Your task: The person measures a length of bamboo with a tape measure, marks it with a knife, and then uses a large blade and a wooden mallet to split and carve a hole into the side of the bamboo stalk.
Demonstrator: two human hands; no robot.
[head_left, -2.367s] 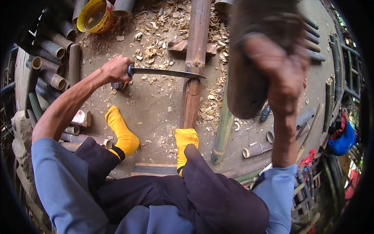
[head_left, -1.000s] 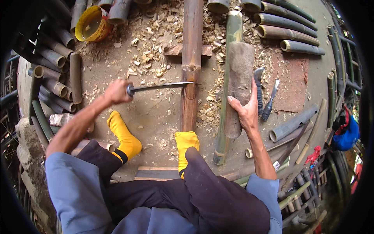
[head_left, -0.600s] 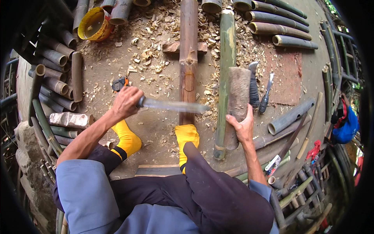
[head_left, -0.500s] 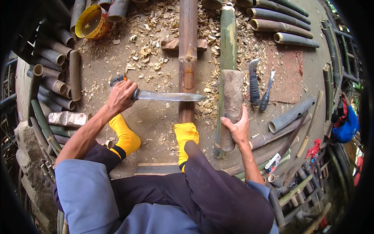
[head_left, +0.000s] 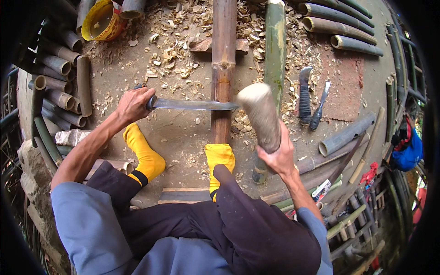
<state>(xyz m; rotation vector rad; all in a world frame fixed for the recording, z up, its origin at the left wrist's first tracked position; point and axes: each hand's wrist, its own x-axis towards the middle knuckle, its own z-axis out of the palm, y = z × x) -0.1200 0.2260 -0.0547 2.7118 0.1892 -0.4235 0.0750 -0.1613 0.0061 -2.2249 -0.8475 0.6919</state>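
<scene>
My left hand point(head_left: 134, 103) is closed round the handle of a long knife point(head_left: 192, 105). Its blade lies crosswise over a brown bamboo pole point(head_left: 223, 41), with the tip just past the pole's right side. A thick, rough wooden club point(head_left: 263, 118) is gripped at its lower end by my right hand point(head_left: 279, 153). The club tilts up to the left, its pale, slightly blurred end close to the blade tip; whether they touch I cannot tell. My foot in a yellow sock point(head_left: 220, 158) is at the pole's near end. Behind the club lies a green bamboo pole point(head_left: 275, 50).
A wooden block point(head_left: 200, 45) props the brown pole. Right of the green pole lie a hooked knife point(head_left: 305, 96) and a narrow blade point(head_left: 320, 105). Cut bamboo tubes point(head_left: 59, 98) line both sides. A yellow bucket point(head_left: 97, 20) stands far left; shavings point(head_left: 172, 50) cover the ground.
My right hand has lifted the club off its place along the green pole and swung its upper end left toward the blade. My left hand and the knife have shifted slightly left.
</scene>
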